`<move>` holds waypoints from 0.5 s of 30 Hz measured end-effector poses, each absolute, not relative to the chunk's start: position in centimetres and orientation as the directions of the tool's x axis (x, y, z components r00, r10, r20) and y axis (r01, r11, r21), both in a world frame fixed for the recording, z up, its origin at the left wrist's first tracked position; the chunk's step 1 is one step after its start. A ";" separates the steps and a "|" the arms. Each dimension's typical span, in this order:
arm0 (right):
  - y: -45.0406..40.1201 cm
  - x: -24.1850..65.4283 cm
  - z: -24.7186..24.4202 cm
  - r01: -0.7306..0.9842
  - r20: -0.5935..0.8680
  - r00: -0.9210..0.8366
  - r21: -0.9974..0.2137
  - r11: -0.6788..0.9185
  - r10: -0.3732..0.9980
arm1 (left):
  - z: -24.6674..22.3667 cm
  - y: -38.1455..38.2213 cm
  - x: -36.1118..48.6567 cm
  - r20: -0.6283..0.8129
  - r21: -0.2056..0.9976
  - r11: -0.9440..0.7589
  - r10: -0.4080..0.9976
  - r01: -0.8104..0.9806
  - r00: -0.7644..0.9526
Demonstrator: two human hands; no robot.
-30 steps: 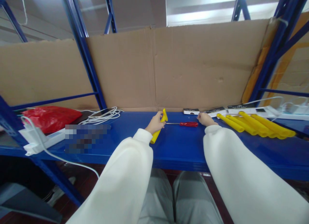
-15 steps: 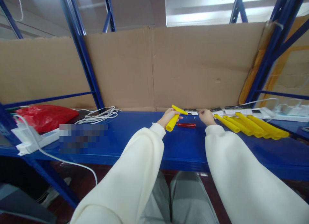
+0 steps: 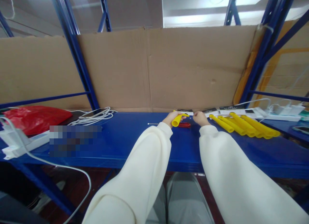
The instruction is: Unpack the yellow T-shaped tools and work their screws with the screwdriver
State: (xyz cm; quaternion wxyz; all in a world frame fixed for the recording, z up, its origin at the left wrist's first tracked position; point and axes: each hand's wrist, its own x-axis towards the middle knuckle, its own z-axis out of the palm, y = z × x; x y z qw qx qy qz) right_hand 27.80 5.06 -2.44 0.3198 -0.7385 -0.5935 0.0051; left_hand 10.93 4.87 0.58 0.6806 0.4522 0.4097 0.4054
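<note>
My left hand (image 3: 171, 118) is closed on a yellow tube-shaped piece (image 3: 176, 121) whose open round end faces me; a thin yellow part sticks out to its right. Just right of it, my right hand (image 3: 200, 118) has its fingers pressed together, and whatever they pinch is too small to make out. A red-handled screwdriver (image 3: 185, 125) lies on the blue shelf (image 3: 135, 137) behind and beside the left hand, its shaft pointing left. Several yellow tubes (image 3: 249, 126) lie side by side to the right of my right hand.
Small black-and-white boxes (image 3: 231, 110) line the back by the cardboard wall (image 3: 116, 69). On the left are a red plastic bag (image 3: 36, 118), a coiled white cable (image 3: 103, 114) and a white power strip (image 3: 36, 143). Blue posts (image 3: 82, 63) stand at both sides.
The yellow piece in my left hand has turned, its thin part now lower and closer to level. My two hands are nearer each other. The whole view has shifted slightly.
</note>
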 end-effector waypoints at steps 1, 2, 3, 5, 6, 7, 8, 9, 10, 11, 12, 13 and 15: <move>5.1 27.8 -2.4 0.876 0.359 0.280 -0.476 -0.084 0.891 | 0.8 5.0 10.4 -0.175 0.959 0.234 0.933 -0.161 0.313; 5.2 27.7 -2.4 0.877 0.338 0.252 -0.475 -0.067 0.907 | 1.1 5.0 9.9 -0.148 0.972 0.190 0.951 -0.136 0.272; 5.2 27.6 -2.4 0.878 0.314 0.212 -0.477 -0.039 0.925 | 1.4 5.0 9.2 -0.107 0.986 0.133 0.967 -0.098 0.233; 5.3 27.3 -2.2 0.863 0.271 0.102 -0.502 0.051 0.957 | 1.8 4.8 7.7 0.031 1.000 -0.031 0.991 -0.007 0.127; 5.3 27.0 -2.2 0.846 0.257 0.045 -0.524 0.100 0.965 | 1.9 4.7 6.8 0.122 0.991 -0.126 0.989 0.049 0.089; 5.3 26.8 -2.1 0.824 0.248 -0.005 -0.548 0.144 0.969 | 1.9 4.6 5.9 0.213 0.969 -0.219 0.975 0.113 0.059; 5.3 26.5 -2.1 0.801 0.241 -0.049 -0.570 0.183 0.969 | 1.9 4.4 5.0 0.302 0.936 -0.304 0.953 0.176 0.041; 5.3 26.3 -2.0 0.781 0.233 -0.085 -0.589 0.210 0.969 | 1.8 4.1 4.1 0.379 0.896 -0.375 0.925 0.238 0.031; 5.4 26.0 -2.1 0.767 0.218 -0.113 -0.601 0.225 0.969 | 1.7 3.8 3.3 0.455 0.843 -0.451 0.888 0.292 0.058; 5.5 25.8 -2.1 0.761 0.200 -0.132 -0.607 0.229 0.971 | 1.5 3.5 2.5 0.517 0.783 -0.515 0.851 0.349 0.093; 5.7 25.6 -2.2 0.763 0.184 -0.146 -0.604 0.229 0.972 | 1.4 3.0 1.8 0.569 0.718 -0.567 0.812 0.404 0.129; 5.9 25.5 -2.4 0.769 0.183 -0.154 -0.594 0.234 0.971 | 1.2 2.5 1.2 0.612 0.647 -0.614 0.772 0.453 0.173; 6.4 25.3 -2.7 0.782 0.244 -0.153 -0.563 0.268 0.958 | 0.9 1.5 0.4 0.645 0.515 -0.668 0.715 0.538 0.270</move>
